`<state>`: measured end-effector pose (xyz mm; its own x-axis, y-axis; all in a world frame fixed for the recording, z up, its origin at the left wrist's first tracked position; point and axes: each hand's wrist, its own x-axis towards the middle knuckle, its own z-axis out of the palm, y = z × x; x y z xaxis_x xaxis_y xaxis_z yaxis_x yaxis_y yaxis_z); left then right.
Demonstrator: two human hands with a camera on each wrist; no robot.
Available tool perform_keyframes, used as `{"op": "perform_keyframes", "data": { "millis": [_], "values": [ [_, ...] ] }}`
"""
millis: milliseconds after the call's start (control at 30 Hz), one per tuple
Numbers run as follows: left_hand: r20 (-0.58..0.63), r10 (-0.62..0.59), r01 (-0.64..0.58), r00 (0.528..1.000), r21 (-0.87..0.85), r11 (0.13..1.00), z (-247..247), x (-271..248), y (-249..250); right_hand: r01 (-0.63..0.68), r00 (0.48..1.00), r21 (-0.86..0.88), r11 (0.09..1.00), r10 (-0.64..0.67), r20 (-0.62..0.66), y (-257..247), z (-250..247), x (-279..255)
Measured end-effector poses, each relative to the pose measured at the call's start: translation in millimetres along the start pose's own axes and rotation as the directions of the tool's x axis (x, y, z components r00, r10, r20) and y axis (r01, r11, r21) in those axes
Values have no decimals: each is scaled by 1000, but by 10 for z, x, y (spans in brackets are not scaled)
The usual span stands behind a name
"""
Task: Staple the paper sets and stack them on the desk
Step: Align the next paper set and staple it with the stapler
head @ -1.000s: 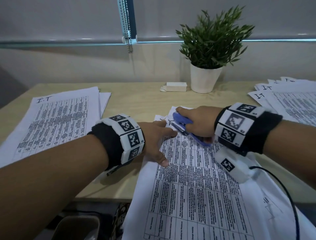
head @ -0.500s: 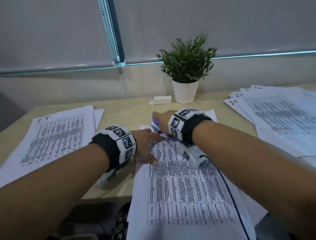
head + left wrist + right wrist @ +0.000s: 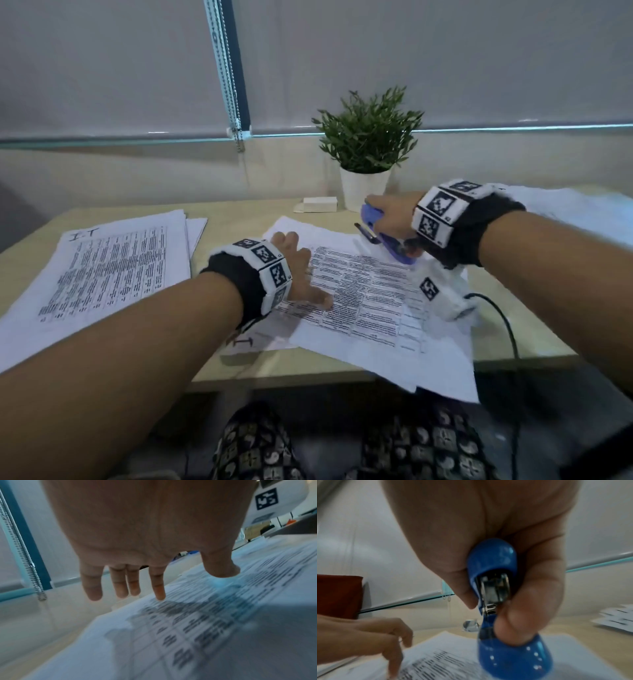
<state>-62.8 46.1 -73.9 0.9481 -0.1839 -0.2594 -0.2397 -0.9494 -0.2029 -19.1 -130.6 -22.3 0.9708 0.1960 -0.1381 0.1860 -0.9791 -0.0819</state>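
Clearly — left stack (image 3: 102, 260) reads "I.T".

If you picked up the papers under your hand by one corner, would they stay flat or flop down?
Probably flop: the paper set looks like thin sheets, already hanging over the desk edge. Likely light, and may slide, since only the left hand touches it.

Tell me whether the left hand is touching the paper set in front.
Touching. In the left wrist view, the left hand has its thumb and index fingertip pressed onto the printed paper set; the head view agrees.
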Motion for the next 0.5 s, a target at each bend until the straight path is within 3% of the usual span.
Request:
{"op": "perform_keyframes", "data": {
  "millis": [67,200,300,400,500],
  "values": [
    [24,83,-80,996,-100,992,-40,45,117,-91,996,10,996,91,13,175,113,-92],
    [146,153,-129,977,-159,979,-61,133,302,-100,992,86,991,92,90,263,271,-91],
    [157,149,-132,976,-111,985,-54,194,309,-65,986,111,992,46,162,196,312,-108],
    [183,154,-142,971,-75,987,-79,224,286,-31,992,180,983,8,128,143,383,-36],
    [174,179,-163,968,-102,981,-77,243,284,10,989,93,996,-24,144,70,376,34]
  ]
}}
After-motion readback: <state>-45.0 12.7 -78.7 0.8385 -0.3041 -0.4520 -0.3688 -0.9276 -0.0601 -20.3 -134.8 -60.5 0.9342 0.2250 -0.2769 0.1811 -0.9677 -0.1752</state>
